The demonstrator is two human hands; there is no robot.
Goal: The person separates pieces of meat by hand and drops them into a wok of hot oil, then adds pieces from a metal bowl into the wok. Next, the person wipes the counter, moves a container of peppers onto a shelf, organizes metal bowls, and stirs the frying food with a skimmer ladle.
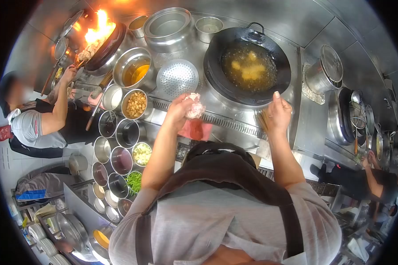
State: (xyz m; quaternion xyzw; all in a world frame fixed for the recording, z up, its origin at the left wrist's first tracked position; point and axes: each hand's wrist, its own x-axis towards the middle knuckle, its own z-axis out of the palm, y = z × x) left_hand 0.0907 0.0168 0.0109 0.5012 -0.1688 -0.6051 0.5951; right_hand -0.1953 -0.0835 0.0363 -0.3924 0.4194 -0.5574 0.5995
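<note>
My left hand point(177, 110) is closed around a clump of pale, wet raw meat pieces point(194, 107), held over the front edge of the stove. In front of me sits a large black wok point(211, 70) of bubbling oil, where several golden pieces point(252, 70) are frying. My right hand point(280, 114) is beside the wok's near right rim, fingers curled and thumb pointing up. Thin brown bamboo-like strands point(262, 119) show right beside its fingers; whether it grips them I cannot tell. A round perforated metal strainer point(177, 77) lies left of the wok.
Left are metal pots with yellow liquid point(137, 73), browned cubes point(136, 104), chopped pale vegetables point(142, 154) and green strips point(134, 182). At far left, a person point(44, 119) works a flaming wok point(104, 55). Another person point(362, 181) stands at right. A lidded pot point(325, 68) stands right.
</note>
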